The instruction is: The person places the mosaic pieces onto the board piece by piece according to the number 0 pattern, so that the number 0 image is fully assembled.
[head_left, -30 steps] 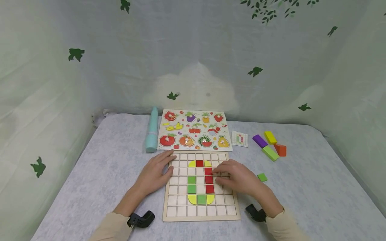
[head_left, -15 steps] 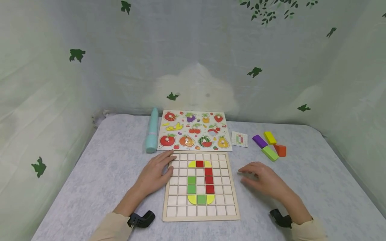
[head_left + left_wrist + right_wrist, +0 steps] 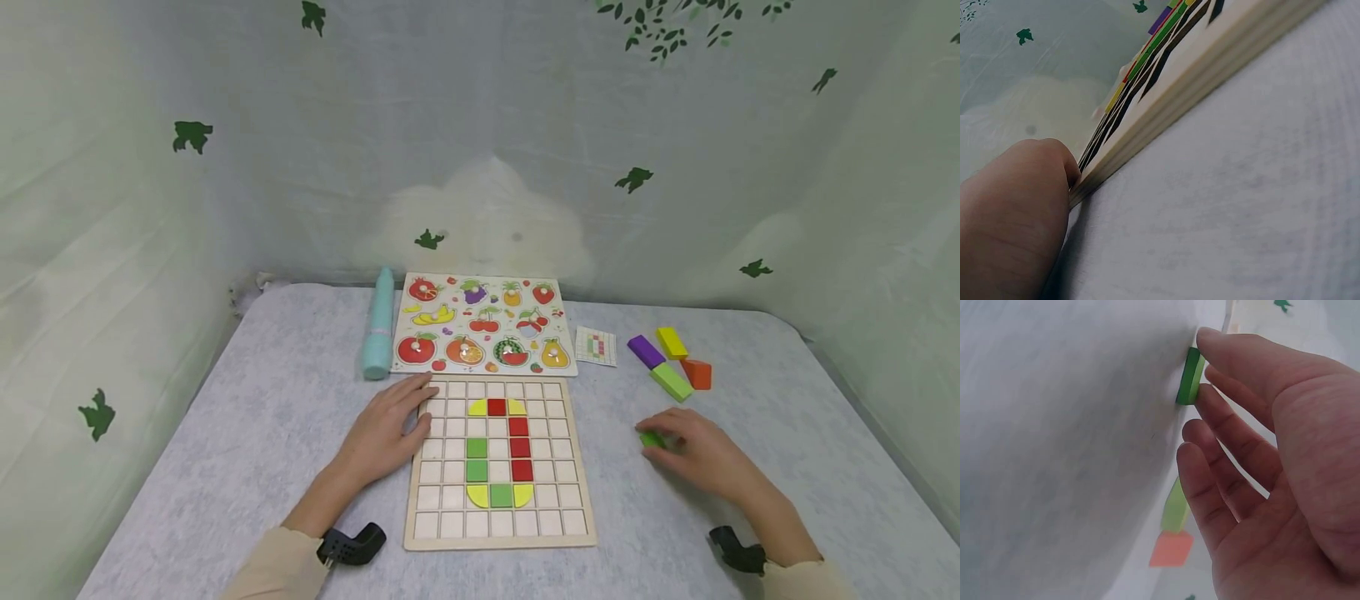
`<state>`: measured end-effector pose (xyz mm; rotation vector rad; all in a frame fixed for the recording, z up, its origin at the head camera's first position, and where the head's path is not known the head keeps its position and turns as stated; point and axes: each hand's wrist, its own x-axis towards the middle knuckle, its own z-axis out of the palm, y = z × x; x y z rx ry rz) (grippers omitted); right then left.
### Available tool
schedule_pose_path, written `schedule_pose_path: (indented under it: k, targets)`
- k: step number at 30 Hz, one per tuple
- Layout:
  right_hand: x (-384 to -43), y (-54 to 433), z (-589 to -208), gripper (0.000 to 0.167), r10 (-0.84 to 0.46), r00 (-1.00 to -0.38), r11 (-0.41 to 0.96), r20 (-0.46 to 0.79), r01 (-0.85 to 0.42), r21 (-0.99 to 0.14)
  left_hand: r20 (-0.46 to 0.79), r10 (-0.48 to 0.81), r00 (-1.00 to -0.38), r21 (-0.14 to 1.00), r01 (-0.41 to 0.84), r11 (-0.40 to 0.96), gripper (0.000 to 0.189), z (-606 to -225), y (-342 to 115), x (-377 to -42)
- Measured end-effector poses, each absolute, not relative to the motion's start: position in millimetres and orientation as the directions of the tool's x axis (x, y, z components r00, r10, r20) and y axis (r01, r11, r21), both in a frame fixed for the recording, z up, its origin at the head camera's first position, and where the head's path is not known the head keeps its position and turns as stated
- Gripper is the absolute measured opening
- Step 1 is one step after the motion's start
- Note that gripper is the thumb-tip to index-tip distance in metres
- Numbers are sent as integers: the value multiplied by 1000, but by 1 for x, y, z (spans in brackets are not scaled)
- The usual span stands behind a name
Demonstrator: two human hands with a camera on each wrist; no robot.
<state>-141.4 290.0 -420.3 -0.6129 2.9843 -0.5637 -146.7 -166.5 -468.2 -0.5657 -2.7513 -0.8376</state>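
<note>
My left hand [image 3: 386, 429] rests along the left edge of a wooden grid board [image 3: 427, 543], its fingertips on the upper left corner. The left wrist view shows a finger against the board's side [image 3: 1166, 128]. Red squares [image 3: 520, 447], green squares [image 3: 477, 471] and yellow rounded pieces [image 3: 477, 497] sit in the grid, forming a ring with a gap at its upper left. Right of the board, my right hand [image 3: 697, 450] pinches a small green square tile [image 3: 1190, 376] between thumb and fingertips, low at the tabletop. In the head view the hand partly hides this tile.
A fruit puzzle board [image 3: 483, 325] lies behind the grid board, with a light blue cylinder [image 3: 378, 329] at its left. A small pattern card [image 3: 596, 346] is at its right. Purple [image 3: 647, 352], yellow [image 3: 672, 342], light green [image 3: 672, 382] and orange [image 3: 697, 374] blocks lie farther right.
My right hand has left the red squares on the board, moved right across the table and taken hold of the green tile there. The left hand has stayed in place.
</note>
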Motion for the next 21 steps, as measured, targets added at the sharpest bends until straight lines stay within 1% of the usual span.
schedule_pose_path:
  k: [8, 13, 21]
  targets:
    - [-140, 301, -421, 33, -372, -928, 867, -24, -338, -365, 308, 296, -904, 494, 418, 762, 44, -469, -168, -147]
    - [-138, 304, -421, 30, -381, -924, 860, -23, -345, -377, 303, 296, -906, 490, 415, 767, 44, -469, -168, -147]
    - [-144, 288, -419, 29, -375, -927, 862, -13, -344, -372, 306, 300, -904, 489, 419, 765, 45, -470, -168, -147]
